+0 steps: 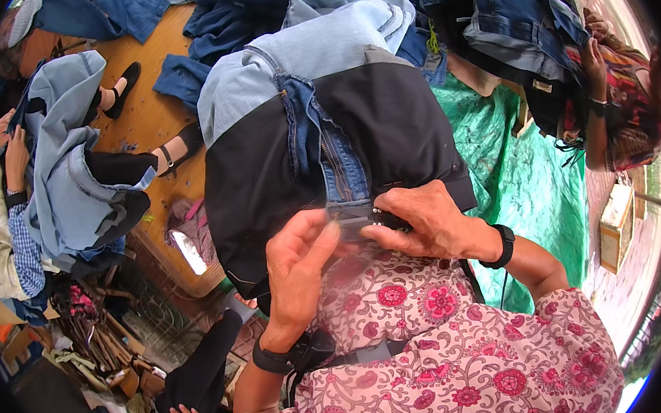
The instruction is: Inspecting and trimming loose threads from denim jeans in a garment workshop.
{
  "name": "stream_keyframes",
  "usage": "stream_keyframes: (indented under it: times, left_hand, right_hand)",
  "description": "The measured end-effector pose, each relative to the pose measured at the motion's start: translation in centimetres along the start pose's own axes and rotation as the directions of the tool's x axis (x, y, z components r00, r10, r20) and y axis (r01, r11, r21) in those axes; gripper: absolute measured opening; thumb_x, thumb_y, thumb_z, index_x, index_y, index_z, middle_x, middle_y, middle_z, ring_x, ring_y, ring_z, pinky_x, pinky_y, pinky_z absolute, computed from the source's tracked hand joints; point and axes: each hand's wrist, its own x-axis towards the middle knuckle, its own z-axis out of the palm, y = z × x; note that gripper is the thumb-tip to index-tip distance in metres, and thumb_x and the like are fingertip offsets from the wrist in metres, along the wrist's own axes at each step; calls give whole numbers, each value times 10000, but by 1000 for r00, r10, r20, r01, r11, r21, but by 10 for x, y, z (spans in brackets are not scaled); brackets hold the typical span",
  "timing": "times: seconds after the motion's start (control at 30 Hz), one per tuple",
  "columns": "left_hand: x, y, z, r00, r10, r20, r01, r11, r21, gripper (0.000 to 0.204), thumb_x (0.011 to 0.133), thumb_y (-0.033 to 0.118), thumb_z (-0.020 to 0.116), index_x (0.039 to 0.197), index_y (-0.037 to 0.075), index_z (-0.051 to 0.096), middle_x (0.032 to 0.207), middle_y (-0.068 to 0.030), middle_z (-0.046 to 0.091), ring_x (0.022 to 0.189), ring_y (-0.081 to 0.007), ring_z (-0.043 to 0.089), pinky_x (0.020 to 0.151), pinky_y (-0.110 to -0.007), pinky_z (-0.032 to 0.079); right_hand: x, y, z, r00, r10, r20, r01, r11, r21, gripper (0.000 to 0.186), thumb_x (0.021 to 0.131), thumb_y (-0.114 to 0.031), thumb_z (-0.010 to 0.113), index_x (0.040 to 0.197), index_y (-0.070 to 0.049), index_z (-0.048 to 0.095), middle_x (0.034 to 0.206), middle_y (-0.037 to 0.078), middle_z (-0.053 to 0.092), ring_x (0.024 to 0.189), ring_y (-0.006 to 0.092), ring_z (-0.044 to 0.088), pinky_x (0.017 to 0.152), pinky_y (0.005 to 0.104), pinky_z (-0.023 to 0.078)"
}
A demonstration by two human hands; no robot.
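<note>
- Jeans (386, 123), lt blue w/ black panels, are spread in front of the floral shirt (453, 353); a zipper (333, 159) is seen at their mid.
- R hand (430, 221) is placed at the jeans' near edge, R of the zipper; its grip is closed round a small dark thing (388, 218).
- L hand (296, 264) is held at the same edge, L of the zipper; fingertips are blurred, so whether anything is grasped by its grip can't be told.
- Black wristbands are worn on both wrists.
- Beyond the jeans, a denim pile (236, 26) is heaped on the brown tabletop (157, 115).
- R of the jeans, a green sheet (533, 181) is spread; L of them, pale denim (73, 190) is held by a co-worker.
</note>
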Motion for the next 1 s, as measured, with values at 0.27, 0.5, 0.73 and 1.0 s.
stream_keyframes:
  times: [0.27,0.5,0.73,1.0]
  left_hand:
    - [0,2,2,1000,-10,-2,10,999,-39,182,977,95,563,1066,-51,626,954,-113,711,791,-152,689,762,-268,540]
    - [1,0,0,1000,-22,2,22,999,-46,171,973,87,563,1051,-52,624,946,-119,710,778,-164,694,757,-277,545]
    - [0,0,0,999,-35,7,35,996,-86,167,974,89,562,1042,-51,624,948,-124,710,774,-170,696,751,-283,548]
    - [0,1,0,999,-34,17,35,995,-91,171,974,96,568,1041,-51,624,956,-125,709,774,-173,696,753,-285,547]
  right_hand:
    - [4,1,5,998,-51,-42,51,999,-12,292,859,-243,726,753,-47,538,613,100,524,514,293,549,454,398,424]
    - [2,3,7,992,-127,-25,124,987,-98,267,818,-166,782,904,0,590,646,91,519,512,252,539,457,350,416]
    - [3,3,11,986,-139,-90,125,981,-147,327,857,-260,731,713,-77,501,581,64,487,487,245,534,436,373,422]
    - [1,2,13,988,-121,-98,109,986,-125,318,841,-224,747,700,-77,503,573,70,467,479,249,524,438,376,422]
